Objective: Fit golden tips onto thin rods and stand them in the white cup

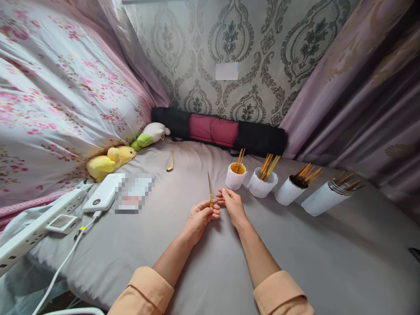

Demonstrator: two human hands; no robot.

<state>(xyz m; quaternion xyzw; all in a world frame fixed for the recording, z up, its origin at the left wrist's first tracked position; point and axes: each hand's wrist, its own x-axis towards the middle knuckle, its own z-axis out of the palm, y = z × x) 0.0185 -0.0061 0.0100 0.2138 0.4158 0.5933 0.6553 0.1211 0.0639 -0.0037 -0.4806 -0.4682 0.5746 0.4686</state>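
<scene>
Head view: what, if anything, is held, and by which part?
Left hand pinches a slim gold utensil by its lower end, tip upward; right hand beside it.

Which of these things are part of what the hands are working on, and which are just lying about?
In use: gold utensil in left hand; right hand beside it; four white cups of gold cutlery; loose gold piece.
Lying about: plush toys, power bank, power strip, black-red bag.

Four white cups point(235, 177) holding gold pieces stand beyond and to the right of the fingers point(215, 211). One gold utensil point(210, 186) is in the fingers. One loose gold piece point(169, 162) and two plush toys point(108, 162) lie beyond-left.
</scene>
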